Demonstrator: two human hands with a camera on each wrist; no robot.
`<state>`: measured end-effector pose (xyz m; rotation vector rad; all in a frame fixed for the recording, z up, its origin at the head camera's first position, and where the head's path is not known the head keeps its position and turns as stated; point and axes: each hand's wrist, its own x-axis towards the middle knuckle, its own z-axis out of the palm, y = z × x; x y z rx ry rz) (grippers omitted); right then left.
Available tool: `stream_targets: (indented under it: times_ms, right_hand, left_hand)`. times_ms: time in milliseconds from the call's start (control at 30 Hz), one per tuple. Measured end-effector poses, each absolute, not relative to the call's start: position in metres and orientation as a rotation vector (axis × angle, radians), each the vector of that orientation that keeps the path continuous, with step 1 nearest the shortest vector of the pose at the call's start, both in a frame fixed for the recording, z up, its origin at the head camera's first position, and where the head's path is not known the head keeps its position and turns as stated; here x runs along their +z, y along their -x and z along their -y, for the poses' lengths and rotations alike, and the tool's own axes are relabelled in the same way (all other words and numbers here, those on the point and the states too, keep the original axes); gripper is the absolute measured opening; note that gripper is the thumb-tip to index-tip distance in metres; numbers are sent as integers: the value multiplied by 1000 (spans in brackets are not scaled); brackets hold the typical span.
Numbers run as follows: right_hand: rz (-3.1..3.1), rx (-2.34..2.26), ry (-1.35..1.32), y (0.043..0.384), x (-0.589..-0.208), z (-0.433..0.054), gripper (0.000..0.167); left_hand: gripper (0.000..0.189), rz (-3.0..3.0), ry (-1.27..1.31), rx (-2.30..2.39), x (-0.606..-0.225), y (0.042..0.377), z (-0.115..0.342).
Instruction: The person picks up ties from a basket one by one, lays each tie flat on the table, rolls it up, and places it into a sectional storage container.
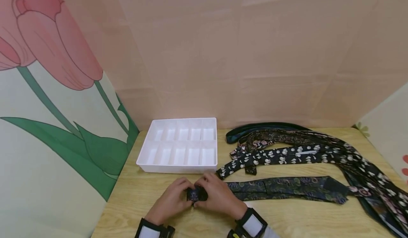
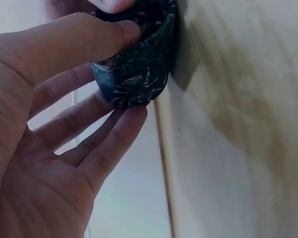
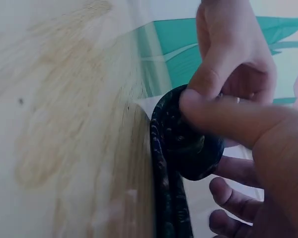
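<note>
A dark floral necktie [image 1: 287, 189] lies along the front of the table, its left end coiled into a small roll [image 1: 192, 194]. Both hands hold that roll between them. My left hand [image 1: 173, 199] grips its left side, the thumb on the top rim and fingertips against the outside, as the left wrist view shows with the coil [image 2: 139, 79]. From the other side my right hand [image 1: 220, 198] pinches the roll, thumb at its upper rim. In the right wrist view the coil [image 3: 198, 158] stands on edge, with the flat strip trailing from it.
Behind the hands stands a white tray [image 1: 176, 169] with several compartments. More neckties [image 1: 280, 156], black with white flowers, dark patterned and green, lie heaped at the right and trail over the table's near right corner. A wall [image 1: 242, 54] closes the back.
</note>
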<state>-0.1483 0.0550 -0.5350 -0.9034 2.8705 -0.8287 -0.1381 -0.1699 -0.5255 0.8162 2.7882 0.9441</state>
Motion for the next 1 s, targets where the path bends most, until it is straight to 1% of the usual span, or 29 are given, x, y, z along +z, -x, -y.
stream_targets:
  times_ms: [167, 267, 400, 467, 600, 700, 767, 867, 1000]
  right_hand:
    - [-2860, -854, 809, 148, -533, -54, 37]
    - [-2871, -811, 802, 148, -533, -55, 38]
    - [-2887, -752, 872, 147, -531, -55, 43]
    - [-2879, -772, 877, 147, -530, -56, 42]
    - [-2837, -833, 795, 148, -531, -59, 35]
    - [-2826, -817, 775, 148, -530, -61, 38]
    - [-2829, -791, 804, 148, -527, -63, 44]
    - [-2845, -759, 853, 148, -525, -63, 48]
    - [-2842, -759, 825, 146, -524, -64, 43]
  left_hand:
    - [46, -2775, -770, 926, -526, 138, 166]
    - [44, -2771, -769, 906, -526, 137, 165]
    - [39, -2796, -805, 849, -522, 137, 165]
    - [40, -2799, -807, 847, -521, 137, 164]
    - [45, -2786, -761, 888, -521, 136, 161]
    - [43, -2781, -749, 886, -521, 136, 159]
    - [39, -2784, -764, 865, -520, 137, 159]
    - [37, -2804, -781, 833, -518, 138, 159]
    - [40, -2801, -800, 838, -519, 137, 158]
